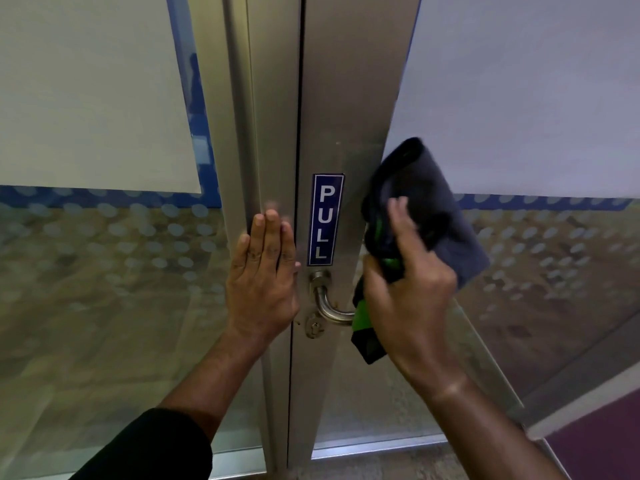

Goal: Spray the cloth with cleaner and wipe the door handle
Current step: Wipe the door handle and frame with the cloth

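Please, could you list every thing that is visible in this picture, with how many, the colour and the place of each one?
door handle: 1, silver metal, on the right door leaf below the sign
PULL sign: 1, blue with white letters, upright on the right leaf
keyhole: 1, silver, just under the handle base
door frames: 2 leaves, grey metal, meeting at the centre
glass panels: 2, frosted with dots and blue trim, at both sides
cloth: 1, dark grey, with green and black parts, held right of the handle
left hand: 1, flat on the left leaf
right hand: 1, gripping the cloth

Head camera looks forward and down, close to the door handle [329, 306].
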